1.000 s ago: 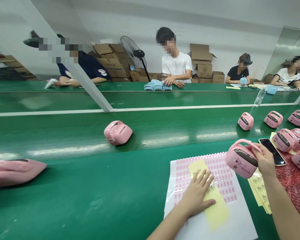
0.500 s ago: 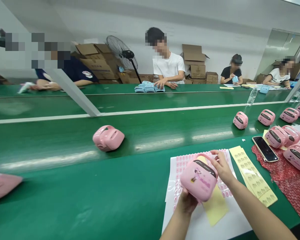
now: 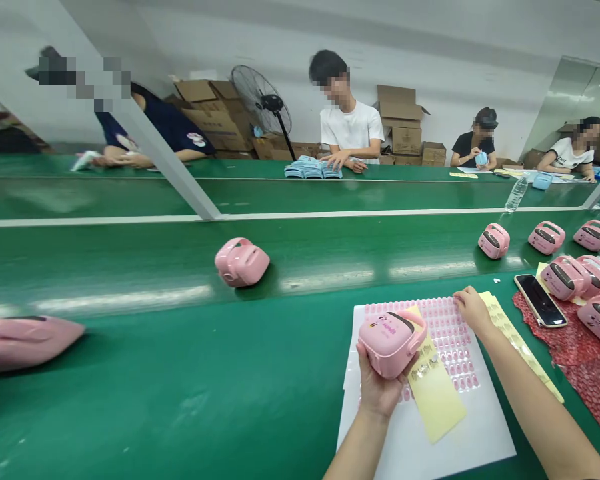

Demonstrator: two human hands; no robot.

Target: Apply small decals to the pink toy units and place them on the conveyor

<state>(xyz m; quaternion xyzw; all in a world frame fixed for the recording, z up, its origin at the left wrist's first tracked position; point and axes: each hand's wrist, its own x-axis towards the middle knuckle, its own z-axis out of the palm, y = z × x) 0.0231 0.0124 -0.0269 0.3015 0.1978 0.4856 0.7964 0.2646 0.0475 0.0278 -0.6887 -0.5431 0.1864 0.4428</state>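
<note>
My left hand point(image 3: 380, 387) grips a pink, rounded handled case point(image 3: 386, 339) from below. The case has a dark window strip and a printed cartoon picture with lettering; it is tilted, its carry handle toward the right. At the upper right corner of a sheet of small pink stickers point(image 3: 455, 353), my right hand point(image 3: 473, 312) has its fingertips pinched together on the sheet. Whatever is between those fingertips is too small to make out. A yellow sticker strip point(image 3: 437, 407) lies on the sheet, partly under the held case.
More pink cases stand at right point(image 3: 547, 237), one at mid-left point(image 3: 243, 262) and one at the left edge point(image 3: 25, 343). A phone point(image 3: 540, 300) rests on red bubble wrap point(image 3: 587, 380). Yellow strips point(image 3: 523, 350) lie beside the sheet. Several co-workers sit across the green bench.
My right hand has left the case's handle and moved right to the sticker sheet's corner. My left hand has tilted the case back, handle now to the right. The view has shifted left.
</note>
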